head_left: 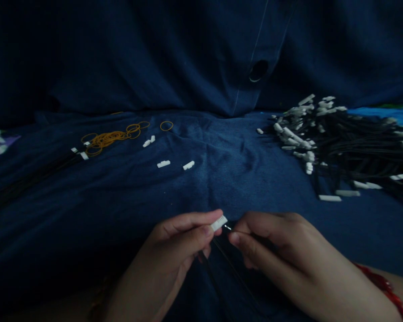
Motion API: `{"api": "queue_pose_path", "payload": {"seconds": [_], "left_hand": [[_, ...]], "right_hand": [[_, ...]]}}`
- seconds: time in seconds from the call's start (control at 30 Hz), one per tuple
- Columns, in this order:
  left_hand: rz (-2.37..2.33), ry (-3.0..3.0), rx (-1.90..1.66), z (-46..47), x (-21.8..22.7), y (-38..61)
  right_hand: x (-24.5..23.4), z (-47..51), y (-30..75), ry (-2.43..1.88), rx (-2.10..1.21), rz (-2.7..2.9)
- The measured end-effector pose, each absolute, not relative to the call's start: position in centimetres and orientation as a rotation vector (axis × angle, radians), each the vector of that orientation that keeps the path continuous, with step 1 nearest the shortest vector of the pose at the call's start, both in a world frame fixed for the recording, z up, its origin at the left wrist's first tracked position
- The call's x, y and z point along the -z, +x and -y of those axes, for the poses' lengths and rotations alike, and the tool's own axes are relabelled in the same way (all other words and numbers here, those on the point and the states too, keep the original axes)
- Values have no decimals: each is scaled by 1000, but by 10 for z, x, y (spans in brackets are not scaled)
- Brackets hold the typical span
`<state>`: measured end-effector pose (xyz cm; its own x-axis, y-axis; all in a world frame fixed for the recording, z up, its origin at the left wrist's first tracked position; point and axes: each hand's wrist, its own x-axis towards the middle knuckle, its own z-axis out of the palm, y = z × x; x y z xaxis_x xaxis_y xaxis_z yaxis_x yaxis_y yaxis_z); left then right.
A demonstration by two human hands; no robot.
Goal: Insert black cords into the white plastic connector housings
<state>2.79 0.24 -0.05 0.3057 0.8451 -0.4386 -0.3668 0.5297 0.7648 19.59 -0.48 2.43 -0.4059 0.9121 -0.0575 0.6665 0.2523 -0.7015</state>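
Note:
Between the thumb and fingers of my left hand (179,250) is a small white plastic connector housing (219,222), with a row of slots along its right end. My right hand (282,255) pinches a thin dark wire (239,231) close to its tip. A shiny metal terminal (227,227) on that wire points at the slotted end of the housing, very near it; whether they touch I cannot tell. Dark cables (218,277) hang down below my hands. My right palm and its curled fingers are partly hidden.
Blue cloth (201,192) covers the surface and rises behind. Orange rubber bands (109,139) lie at left, near dark cables with white ends (83,155). Loose white connectors (163,164) lie mid-cloth. A large pile of black cables (352,147) with white connectors is at right.

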Motion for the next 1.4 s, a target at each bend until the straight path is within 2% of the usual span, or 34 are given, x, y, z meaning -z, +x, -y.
{"api": "queue_pose_path", "payload": {"seconds": [0.67,1.17,1.4], "left_hand": [[-946,585,-868,-3,-2,31],[-1216,1292,-757,2,2,26],[-1217,1400,-708,2,3,26]], "right_hand": [[-17,5,193,-1426,-958,2132],[-18,4,189,-1631,-857,2230],[-15,4,190,-1625,-899,2234]]}}
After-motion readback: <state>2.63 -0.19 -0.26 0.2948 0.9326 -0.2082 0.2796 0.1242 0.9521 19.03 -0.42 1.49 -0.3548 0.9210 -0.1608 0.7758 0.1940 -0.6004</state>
